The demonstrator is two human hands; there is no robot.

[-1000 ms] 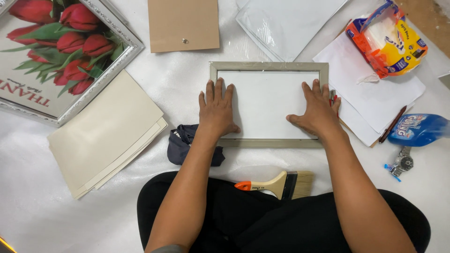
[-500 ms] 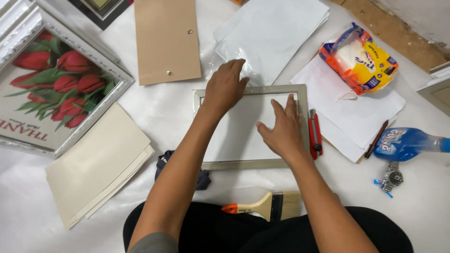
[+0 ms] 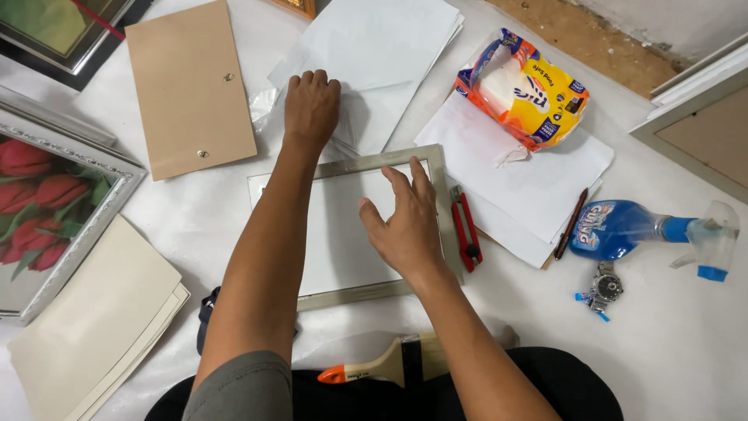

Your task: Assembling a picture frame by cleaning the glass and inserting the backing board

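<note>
Flatly, right hand point(image 3: 405, 226) spreads on silvery rectangular frame point(image 3: 436, 203); left hand point(image 3: 312, 105) presses clear plastic sheets point(image 3: 366, 117), open.

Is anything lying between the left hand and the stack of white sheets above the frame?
Nothing visible does. The left hand already rests flat on the white sheets, beside crinkled clear plastic. The right hand lies on the picture frame; the red utility knife sits to the side, clear of both.
</note>
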